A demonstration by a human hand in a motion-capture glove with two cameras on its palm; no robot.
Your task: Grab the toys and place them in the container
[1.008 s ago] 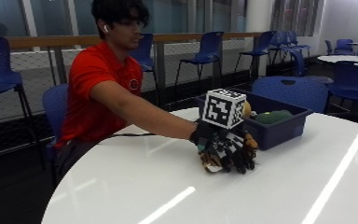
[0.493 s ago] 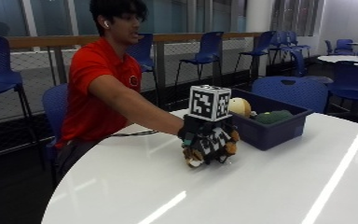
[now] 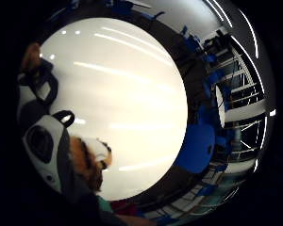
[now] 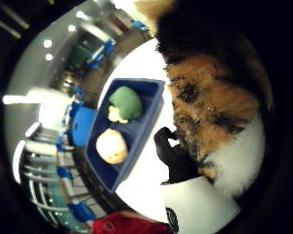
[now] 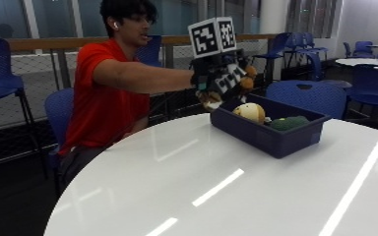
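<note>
My gloved right hand [image 5: 220,78] grips an orange, black and white plush toy [image 5: 244,82], lifted above the near left end of the blue container [image 5: 267,133]. The plush toy [image 4: 212,92] fills much of the thumb side palm view, with a gloved finger [image 4: 173,156] curled against it. Its striped fur [image 3: 87,162] also shows in the little finger side palm view. Inside the container [image 4: 105,168] lie a cream round toy [image 5: 249,112] [image 4: 112,146] and a green toy [image 5: 290,122] [image 4: 126,102].
The round white table [image 5: 228,191] [image 3: 122,94] carries the container at its far side. Blue chairs [image 5: 307,93] stand behind the table, and another white table [image 5: 366,61] is at the far right.
My hand has risen from the table with the plush toy and moved toward the container, now hanging above its near left end.
</note>
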